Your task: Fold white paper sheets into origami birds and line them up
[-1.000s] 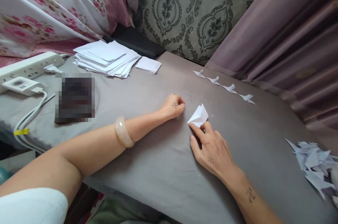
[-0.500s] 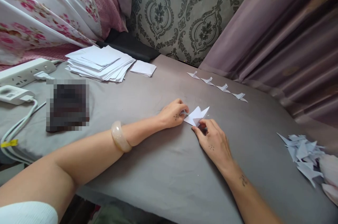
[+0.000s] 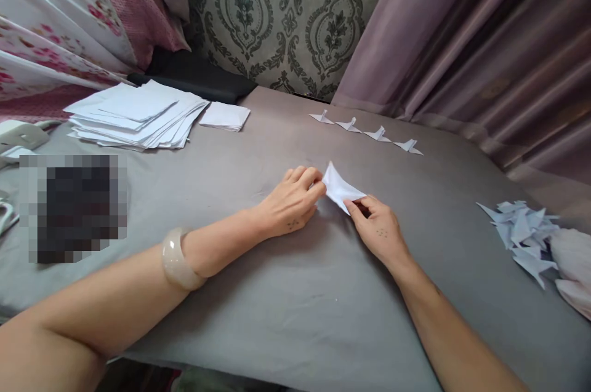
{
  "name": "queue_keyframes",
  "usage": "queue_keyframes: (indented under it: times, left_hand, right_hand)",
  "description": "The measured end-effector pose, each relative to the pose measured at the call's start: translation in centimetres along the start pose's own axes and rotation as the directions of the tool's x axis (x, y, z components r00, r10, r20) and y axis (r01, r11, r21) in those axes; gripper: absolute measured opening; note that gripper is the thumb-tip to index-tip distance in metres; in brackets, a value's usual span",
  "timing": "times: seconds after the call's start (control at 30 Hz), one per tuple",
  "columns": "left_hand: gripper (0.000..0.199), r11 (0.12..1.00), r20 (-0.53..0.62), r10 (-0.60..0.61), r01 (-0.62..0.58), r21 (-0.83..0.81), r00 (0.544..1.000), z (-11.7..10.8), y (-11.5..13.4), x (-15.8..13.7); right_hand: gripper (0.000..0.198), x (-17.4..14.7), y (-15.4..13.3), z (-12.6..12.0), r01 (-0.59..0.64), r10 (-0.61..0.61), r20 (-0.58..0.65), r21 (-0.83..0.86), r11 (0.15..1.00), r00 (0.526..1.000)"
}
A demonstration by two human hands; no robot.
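Between my two hands is a partly folded piece of white paper [image 3: 340, 186], raised a little off the grey cloth and pointed at its top corner. My left hand [image 3: 295, 198] has its fingers curled and closed at the paper's left edge; the fingertips are partly hidden. My right hand [image 3: 376, 223] pinches the lower right part of the paper between thumb and fingers. Beyond them, several folded paper birds [image 3: 380, 134] stand in a slanting row. A heap of more folded paper pieces [image 3: 524, 226] lies at the right.
A large stack of white paper sheets [image 3: 133, 115] lies at the back left, beside a smaller stack of square paper [image 3: 225, 116]. A blurred-out dark object [image 3: 78, 207] and a white power strip [image 3: 21, 133] are at the left. Purple curtains [image 3: 438, 29] hang behind on the right.
The paper has been turned and lifted, now showing a broad smooth face with a point upward. My right hand has shifted its pinch slightly right. The whole view has shifted slightly.
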State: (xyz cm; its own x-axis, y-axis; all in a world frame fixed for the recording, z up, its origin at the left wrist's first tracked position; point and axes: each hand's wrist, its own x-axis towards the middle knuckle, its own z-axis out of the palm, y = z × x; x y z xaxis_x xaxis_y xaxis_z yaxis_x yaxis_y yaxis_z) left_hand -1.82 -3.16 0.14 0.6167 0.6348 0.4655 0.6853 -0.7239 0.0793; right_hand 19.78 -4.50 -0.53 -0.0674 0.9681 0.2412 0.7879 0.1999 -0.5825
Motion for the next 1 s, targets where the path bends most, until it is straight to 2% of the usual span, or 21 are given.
queue_keyframes:
  times: [0.07, 0.13, 0.3, 0.7, 0.8, 0.9, 0.97, 1.0]
  left_hand:
    - [0.011, 0.992, -0.052, 0.028, -0.021, 0.127, 0.998, -0.5, 0.6, 0.0]
    - [0.013, 0.976, -0.082, 0.087, -0.069, 0.204, 0.993, -0.6, 0.9, -0.1]
    - [0.021, 0.935, 0.014, 0.261, -0.256, 0.246, 0.965, -0.3, 1.0, -0.1]
    - [0.03, 0.957, 0.1, 0.251, -0.262, 0.124, 0.963, -0.1, 0.7, 0.0]
    - [0.031, 0.96, 0.143, 0.245, -0.261, 0.104, 0.959, -0.4, 0.9, 0.1]
    - [0.032, 0.959, 0.184, 0.238, -0.261, 0.114, 0.954, -0.6, 1.1, 0.1]
    - [0.031, 0.956, 0.2, 0.231, -0.26, 0.134, 0.952, -0.5, 1.2, 0.1]
    - [0.031, 0.957, 0.201, 0.223, -0.254, 0.14, 0.954, -0.5, 1.3, 0.1]
  right_hand:
    - [0.023, 0.3, 0.4, 0.0, 0.026, -0.026, 0.009, 0.014, 1.0, 1.0]
    - [0.019, 0.6, 0.5, 0.0, 0.043, -0.044, 0.008, 0.043, 0.998, 0.999]
    - [0.018, 1.7, 0.7, 0.6, 0.046, -0.048, 0.009, 0.17, 0.984, 0.999]
    - [0.019, 2.0, 0.3, 1.4, -0.002, -0.025, 0.087, 0.307, 0.952, 0.996]
    - [0.019, 1.7, 0.0, 0.9, -0.019, 0.0, 0.075, 0.26, 0.965, 0.997]
    - [0.019, 0.6, -0.6, 0.1, -0.065, 0.069, -0.029, 0.118, 0.991, 0.997]
    - [0.016, -0.5, -1.0, -0.4, -0.014, 0.017, -0.074, 0.036, 0.999, 0.997]
    - [0.016, -1.1, -1.3, -0.5, 0.039, -0.038, -0.057, 0.016, 0.999, 0.998]
